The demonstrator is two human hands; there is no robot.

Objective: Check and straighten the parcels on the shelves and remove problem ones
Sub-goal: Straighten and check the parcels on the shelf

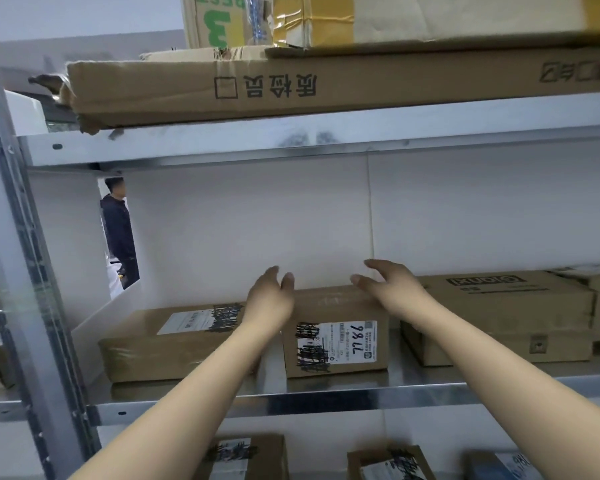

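A small brown parcel (pixel 336 344) with a white label marked "9877" stands on the middle metal shelf (pixel 291 396). My left hand (pixel 271 299) is at its upper left corner with relaxed, straight fingers. My right hand (pixel 390 289) reaches over its upper right edge, fingers spread and open. Whether either hand touches the box I cannot tell. A flat brown parcel (pixel 174 341) with a scribbled label lies just to the left. A larger printed carton (pixel 499 317) lies to the right.
A long torn flat carton (pixel 291 88) lies on the upper shelf under more boxes (pixel 291 19). Several labelled parcels (pixel 246 459) sit on the lower shelf. A steel upright (pixel 25 271) stands at left. A person in dark clothes (pixel 118 230) stands beyond the shelf.
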